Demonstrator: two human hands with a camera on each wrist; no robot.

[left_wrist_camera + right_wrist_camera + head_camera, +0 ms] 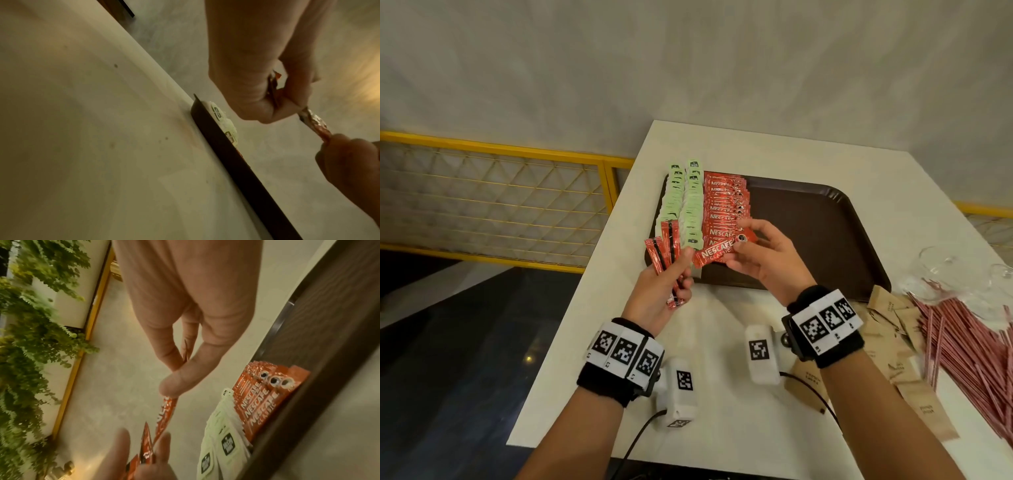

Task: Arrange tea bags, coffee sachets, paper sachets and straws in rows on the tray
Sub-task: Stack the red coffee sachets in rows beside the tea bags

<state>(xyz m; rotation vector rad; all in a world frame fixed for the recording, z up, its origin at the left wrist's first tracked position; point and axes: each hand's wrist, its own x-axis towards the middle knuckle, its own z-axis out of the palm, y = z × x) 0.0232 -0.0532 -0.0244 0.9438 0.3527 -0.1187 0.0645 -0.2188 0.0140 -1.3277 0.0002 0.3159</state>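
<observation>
Pinching one red coffee sachet (717,253) by its end, the right hand (763,257) holds it above the near edge of the brown tray (811,219).

The left hand (664,287) clamps a fan of sachets (666,253) left of that tray, which carries green tea bags (683,202) and a coffee row (724,205) on a white table (722,394) beside a yellow railing (500,149).

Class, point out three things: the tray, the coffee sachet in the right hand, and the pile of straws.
tray (808,219), head view, bare brown floor.
coffee sachet (717,253), head view, printed red front.
straws (962,346), head view, middle of the pile.
</observation>
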